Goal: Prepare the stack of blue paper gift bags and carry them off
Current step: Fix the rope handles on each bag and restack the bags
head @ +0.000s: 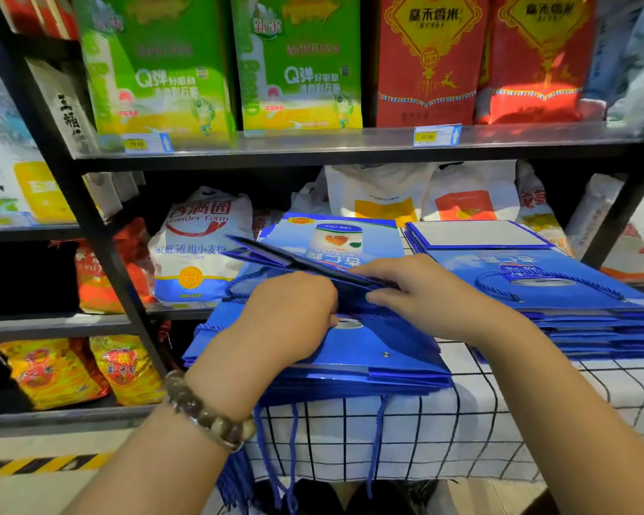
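The stack of blue paper gift bags point(350, 362) is lying flat on the tabletop point(461, 433), which is wearing a white cloth with a black grid, and blue rope handles point(294, 440) are dangling over the near edge at six o'clock. Above the stack, one folded bag point(298, 260) is tilting up, its far end pointing toward ten o'clock. The left hand point(290, 314), with a bead bracelet point(209, 414) sitting on its wrist, is curling its fingers round the near end of that folded bag and gripping it. The right hand point(428, 291), at three o'clock of the left, is pinching the same bag, fingers lying over the top and thumb tucking underneath. A second stack point(580, 314) of the same blue bags is resting at three o'clock of the first, just beside it. At twelve o'clock a shelf point(350, 143) is carrying green packs point(157, 68) and red packs point(428, 57), and a white flour sack point(198, 247) is sitting below at ten o'clock
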Available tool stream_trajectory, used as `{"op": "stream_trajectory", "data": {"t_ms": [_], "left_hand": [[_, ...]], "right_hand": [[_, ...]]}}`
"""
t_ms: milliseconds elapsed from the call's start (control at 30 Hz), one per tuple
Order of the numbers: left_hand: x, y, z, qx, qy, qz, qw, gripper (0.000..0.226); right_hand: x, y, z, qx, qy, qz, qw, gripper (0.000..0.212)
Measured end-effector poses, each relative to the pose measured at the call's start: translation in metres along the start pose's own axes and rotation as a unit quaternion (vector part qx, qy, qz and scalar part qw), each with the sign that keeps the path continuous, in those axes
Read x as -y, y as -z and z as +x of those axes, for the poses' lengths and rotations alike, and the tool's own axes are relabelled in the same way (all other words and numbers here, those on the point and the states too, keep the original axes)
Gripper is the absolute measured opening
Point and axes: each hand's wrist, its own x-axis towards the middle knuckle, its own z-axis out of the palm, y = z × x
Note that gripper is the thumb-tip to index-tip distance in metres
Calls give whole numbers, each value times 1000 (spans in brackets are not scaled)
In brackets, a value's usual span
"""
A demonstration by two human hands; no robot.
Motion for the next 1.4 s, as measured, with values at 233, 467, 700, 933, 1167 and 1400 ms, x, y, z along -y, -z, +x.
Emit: {"op": "stream_trajectory", "data": {"t_ms": [233,467,700,933,1167,1400], "left_hand": [[2,12,-17,36,-70,-78,994,17],[6,30,-14,-32,-64,-330,941,8],[30,55,5,-34,1,-298,954,17],[45,55,7,-52,11,-356,933,24],[53,41,20,-62,80,-276,956,19],[66,22,25,-19,68,-405,912,63]], "right_hand": [[-8,3,-2,-86,-39,185,978,23],[4,-5,-5,-21,-5,243,970,25],[-1,8,-11,-46,-57,292,954,22],[-18,26,-18,-108,-98,301,942,21],[-8,12,13,-131,-51,128,982,43],[47,-20,54,-58,87,98,990,35]]}}
